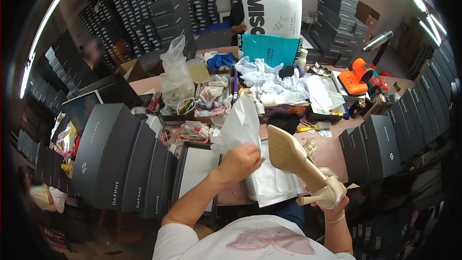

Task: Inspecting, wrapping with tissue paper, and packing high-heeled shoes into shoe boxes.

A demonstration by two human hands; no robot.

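Left hand (239,162) grasped white paper (243,123) rising above it; right hand (335,206) held beige heeled sandal (310,175), toe slanting leftward. Step looked like paper handling; next move likely called for bringing sandal to paper.

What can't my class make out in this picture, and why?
All in the head view:
Right grip: some fingers, hidden by the shoe.
Shoe: top of the toe, hidden by its sole.
Dark boxes at left: contents, hidden by closed cardboard.
Person at the back: mostly hidden by the big white object.
Upper-left person: head, blurred.
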